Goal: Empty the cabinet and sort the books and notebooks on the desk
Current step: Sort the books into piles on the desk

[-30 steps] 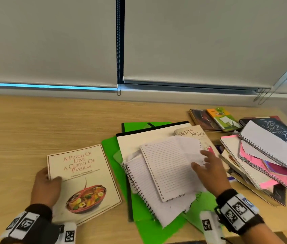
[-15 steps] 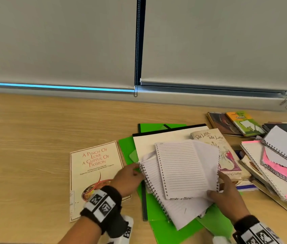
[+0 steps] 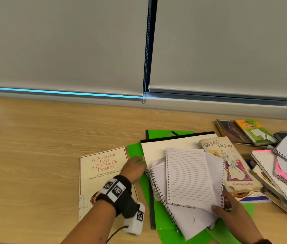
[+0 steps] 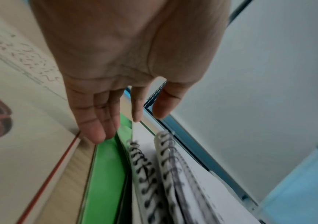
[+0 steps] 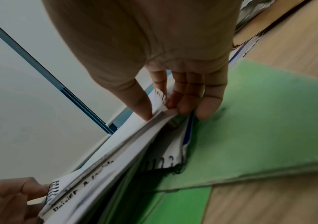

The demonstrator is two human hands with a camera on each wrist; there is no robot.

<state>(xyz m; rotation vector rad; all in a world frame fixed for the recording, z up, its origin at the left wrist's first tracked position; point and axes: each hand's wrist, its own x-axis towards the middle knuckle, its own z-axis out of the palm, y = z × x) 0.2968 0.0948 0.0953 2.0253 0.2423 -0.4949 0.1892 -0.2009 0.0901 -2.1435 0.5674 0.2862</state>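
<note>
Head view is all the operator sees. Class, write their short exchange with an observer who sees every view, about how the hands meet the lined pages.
Operator: Is the right hand gripping the lined pages?
Observer: Yes; right wrist view: thumb on top, fingers beneath, pinching their edge.
Operator: And the left hand?
Observer: Left wrist view: fingers straight, holding nothing, over the green folder beside the spiral notebook.
</note>
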